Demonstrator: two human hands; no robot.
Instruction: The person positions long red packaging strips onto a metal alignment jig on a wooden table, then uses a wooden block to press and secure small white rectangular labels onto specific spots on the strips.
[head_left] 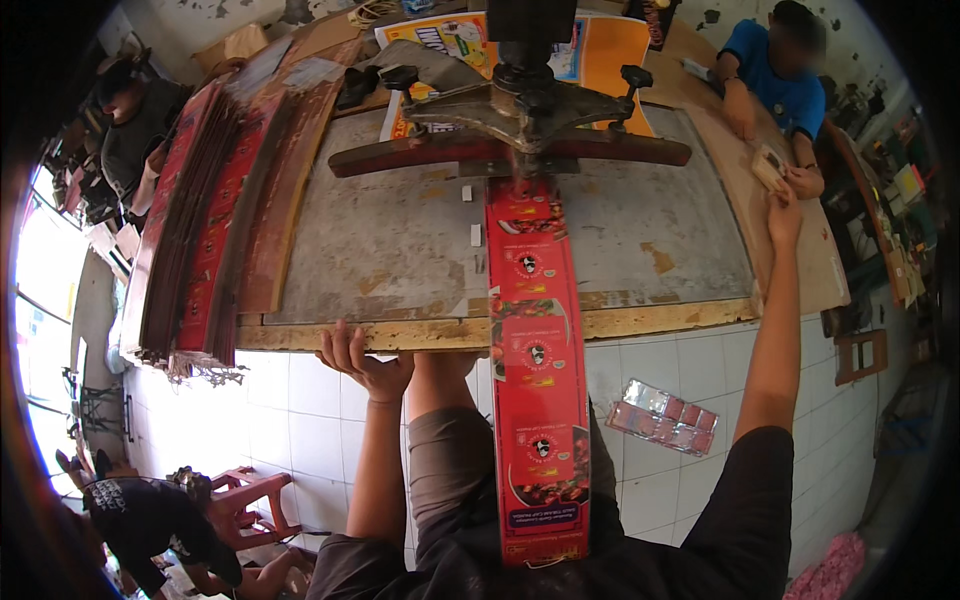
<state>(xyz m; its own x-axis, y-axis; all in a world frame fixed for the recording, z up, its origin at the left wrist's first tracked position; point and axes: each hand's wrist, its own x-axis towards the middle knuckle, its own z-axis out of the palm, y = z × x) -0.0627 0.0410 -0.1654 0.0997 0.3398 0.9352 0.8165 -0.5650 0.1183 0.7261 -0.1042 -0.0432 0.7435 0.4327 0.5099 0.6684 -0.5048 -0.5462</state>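
- Nearest, the long red strip (540, 400) runs off the table (650, 322) across the middle of its near edge; it should lie straight and untwisted, since a skewed tail could pull the far end out of line
- On the floor (320, 405), past the near edge and right of the strip, lies a flat silver-and-red sheet (665, 416), apart from the work
- Left hand (365, 365) is at the near edge, left of the strip, fingers a little apart and resting against the wood, holding nothing visible; it looks well placed to steady the body and free to straighten the strip
- Along the left edge lean stacks of similar red strips (215, 230), best left undisturbed
- Right hand (785, 212) reaches over the right edge, close to a small box (768, 168) at a co-worker's hands (800, 182); I cannot tell whether its fingers are clamped on the box, and a gentle grip would suit it
- Farther in, the strip's other end meets the middle of the press bar (510, 155); contact is hidden, so square it there, fingers clear of the bar
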